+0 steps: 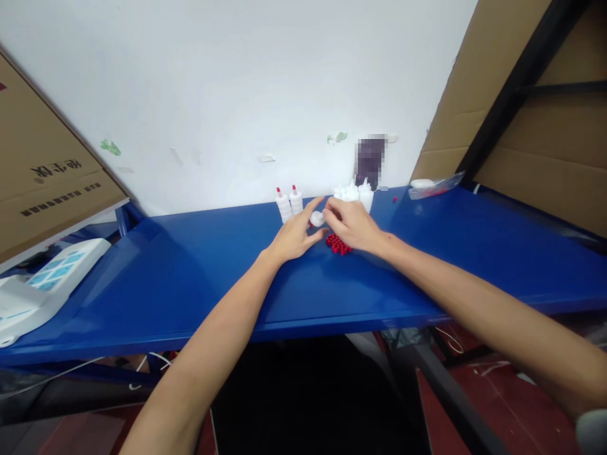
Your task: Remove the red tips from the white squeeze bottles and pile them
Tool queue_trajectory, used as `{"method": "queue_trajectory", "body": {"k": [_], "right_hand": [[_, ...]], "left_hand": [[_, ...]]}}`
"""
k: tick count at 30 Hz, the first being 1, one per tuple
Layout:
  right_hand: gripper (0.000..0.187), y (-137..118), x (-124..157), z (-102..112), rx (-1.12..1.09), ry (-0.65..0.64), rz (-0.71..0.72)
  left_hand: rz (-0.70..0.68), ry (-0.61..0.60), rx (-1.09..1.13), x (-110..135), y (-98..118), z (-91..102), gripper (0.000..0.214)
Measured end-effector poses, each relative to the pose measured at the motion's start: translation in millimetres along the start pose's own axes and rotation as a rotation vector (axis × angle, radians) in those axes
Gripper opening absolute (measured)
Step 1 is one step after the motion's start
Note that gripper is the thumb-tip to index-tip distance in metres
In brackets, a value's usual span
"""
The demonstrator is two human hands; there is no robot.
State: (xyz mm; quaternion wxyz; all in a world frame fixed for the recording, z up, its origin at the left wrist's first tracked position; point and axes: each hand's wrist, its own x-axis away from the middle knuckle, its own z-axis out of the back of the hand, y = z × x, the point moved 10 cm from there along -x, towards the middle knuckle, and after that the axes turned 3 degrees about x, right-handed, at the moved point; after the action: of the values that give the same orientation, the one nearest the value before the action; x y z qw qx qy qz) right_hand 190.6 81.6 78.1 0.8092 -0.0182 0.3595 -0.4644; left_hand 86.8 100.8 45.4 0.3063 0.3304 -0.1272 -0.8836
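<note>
Both hands meet over the middle of a blue table (190, 272). My left hand (294, 237) and my right hand (353, 224) pinch a small white bottle (317, 218) between their fingertips. Just under my right hand lies a heap of several small red caps (338, 244). Behind the hands, two white bottles with red caps (289, 203) stand upright. A cluster of uncapped white bottles (356, 193) stands to their right, near the wall.
A white scale or device (42, 284) with a blue panel sits at the table's left end. Cardboard boxes (42, 170) lean at left and right. A clear plastic bag (434, 185) and one stray red cap (394, 200) lie at back right.
</note>
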Motion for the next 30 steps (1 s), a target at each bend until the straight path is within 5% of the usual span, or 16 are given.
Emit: {"method": "queue_trajectory", "body": {"k": [6, 9, 17, 30], "right_hand": [[0.026, 32.5, -4.9, 46.8, 0.342, 0.158, -0.199], [0.030, 51.8, -4.1, 57.6, 0.419, 0.161, -0.296], [0.030, 77.8, -1.8, 51.2, 0.496, 0.074, -0.427], [0.032, 77.0, -0.3, 45.7, 0.494, 0.023, -0.421]], "left_hand": [[0.067, 0.047, -0.074, -2.3, -15.5, 3.9, 0.027], [0.109, 0.069, -0.100, -2.7, -19.0, 8.4, 0.024], [0.157, 0.058, -0.131, -1.3, -25.3, 8.9, 0.020], [0.166, -0.009, 0.011, 1.5, -27.9, 0.1, 0.018]]}}
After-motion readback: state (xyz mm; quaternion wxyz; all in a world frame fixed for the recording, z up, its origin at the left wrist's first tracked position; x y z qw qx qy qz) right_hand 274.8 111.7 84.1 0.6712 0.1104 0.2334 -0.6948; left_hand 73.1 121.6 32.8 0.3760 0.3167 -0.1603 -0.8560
